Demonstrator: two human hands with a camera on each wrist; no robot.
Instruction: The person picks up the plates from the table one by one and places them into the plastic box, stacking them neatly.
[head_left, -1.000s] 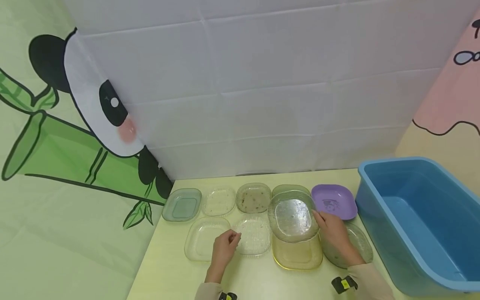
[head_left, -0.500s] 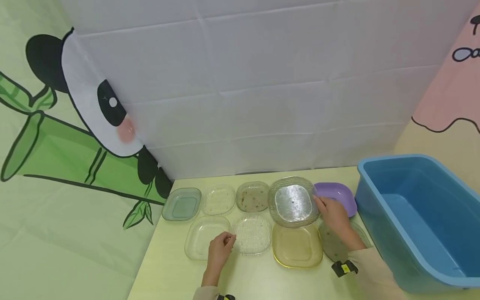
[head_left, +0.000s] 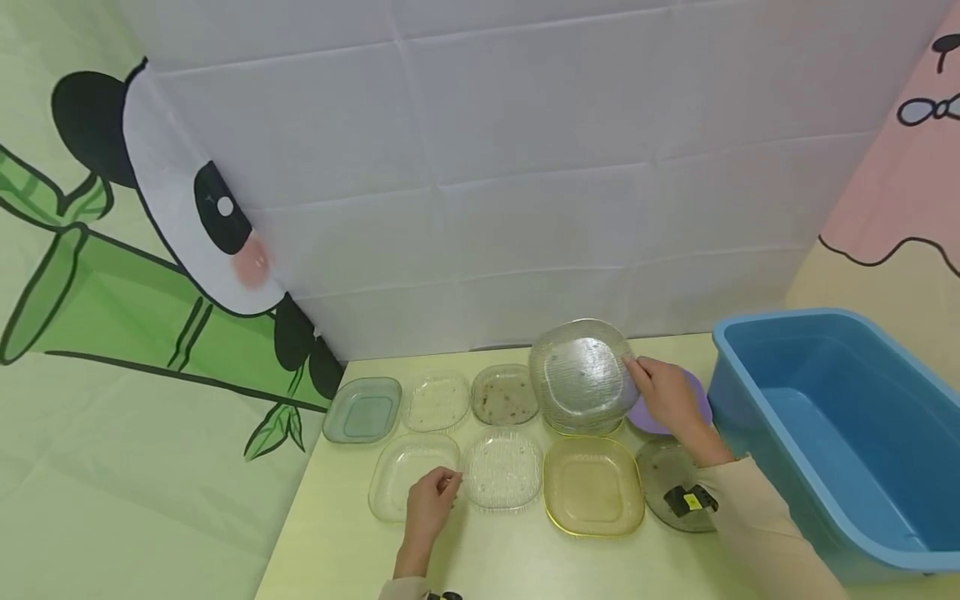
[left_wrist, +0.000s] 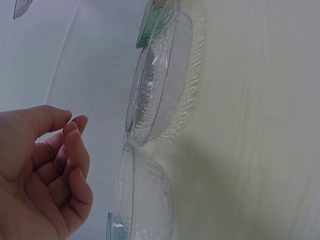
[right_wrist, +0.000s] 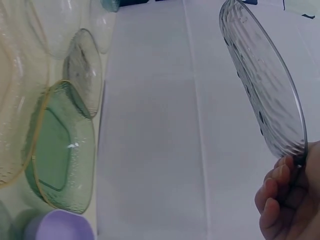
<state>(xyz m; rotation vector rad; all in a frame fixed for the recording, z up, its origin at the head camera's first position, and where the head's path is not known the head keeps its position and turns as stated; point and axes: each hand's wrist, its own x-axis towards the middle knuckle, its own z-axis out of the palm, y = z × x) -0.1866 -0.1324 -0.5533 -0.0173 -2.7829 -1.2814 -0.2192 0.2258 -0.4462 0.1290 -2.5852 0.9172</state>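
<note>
My right hand (head_left: 670, 402) pinches the right rim of a clear, ribbed glass plate (head_left: 583, 373). The plate is raised and tilted over the back row, partly covering a green dish (right_wrist: 62, 145) below. In the right wrist view, fingers (right_wrist: 272, 192) curl under the plate's edge. My left hand (head_left: 431, 504) hovers over the front-left clear dish (head_left: 401, 458), next to a round-cornered ribbed clear dish (head_left: 504, 471). Its fingers are loosely curled, thumb close to the index finger, and it holds nothing. A yellow dish (head_left: 594, 487) sits in front of the raised plate.
Along the back are a teal dish (head_left: 363, 410), a clear dish (head_left: 437, 402), a greyish dish (head_left: 504, 396) with brown specks and a purple dish (head_left: 701, 404). A dark glass plate (head_left: 667, 479) lies under my right forearm. A large blue tub (head_left: 750, 400) stands right.
My right hand has lifted the clear plate upward and toward the back, from over the yellow dish to over the green one. My left hand has drifted slightly left.
</note>
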